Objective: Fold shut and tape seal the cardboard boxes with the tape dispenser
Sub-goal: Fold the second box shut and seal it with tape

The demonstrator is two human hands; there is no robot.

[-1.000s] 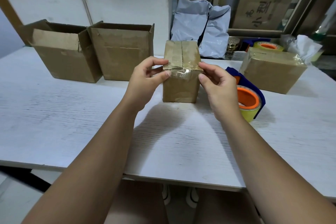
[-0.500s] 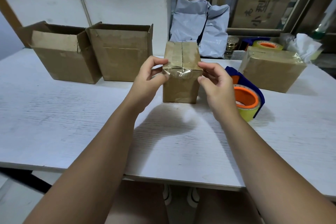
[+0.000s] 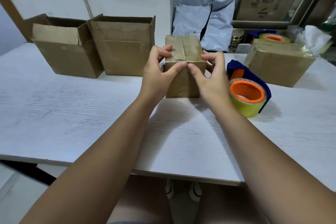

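Left hand [image 3: 156, 73] and right hand [image 3: 213, 79] grip small box [image 3: 182, 86] between them, thumbs pressing taped front top edge. Tape dispenser [image 3: 249, 96] lies just right of right hand.

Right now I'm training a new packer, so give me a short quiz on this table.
1. Fill in: the left hand and right hand press their ___ on the front top edge of the small brown cardboard box.
2. True or false: the blue tape dispenser with the orange-cored roll lies on the white table, gripped by neither hand.
3. How many open-topped brown cardboard boxes stand at the left? A one, B two, C three.
Key: 1 thumbs; 2 true; 3 B.
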